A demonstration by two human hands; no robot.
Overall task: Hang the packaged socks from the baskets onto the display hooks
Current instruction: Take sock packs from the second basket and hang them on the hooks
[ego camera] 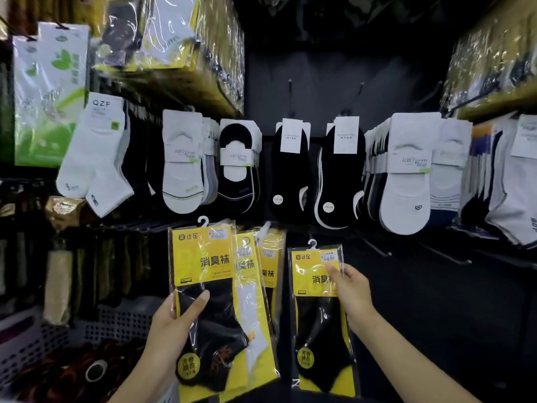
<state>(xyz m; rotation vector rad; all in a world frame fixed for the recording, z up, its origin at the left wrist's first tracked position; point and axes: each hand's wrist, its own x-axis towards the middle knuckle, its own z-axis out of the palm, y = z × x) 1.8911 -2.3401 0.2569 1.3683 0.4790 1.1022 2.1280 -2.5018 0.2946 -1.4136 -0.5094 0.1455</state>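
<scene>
We hold four yellow sock packs in all. Our left hand [174, 324] grips a fan of three packs [209, 257], thumb curled across the front one, which shows black socks. The second shows a white sock, and the third is mostly hidden behind it. Our right hand [353, 292] grips one single pack [316, 330] of black socks by its right edge, thumb pressed on the yellow card. The two hands are apart, and the fan sits just left of the single pack, not touching it. We count three white plastic hanger loops [312, 243]: one atop the single pack and two on the fan. Above the single pack hang two bundles of black no-show socks [290, 175], each with a white card. Higher above it, two bare display hooks [290, 84] stick out of the dark panel [325, 68]. Well left of the single pack stands one perforated grey basket [116, 324].
</scene>
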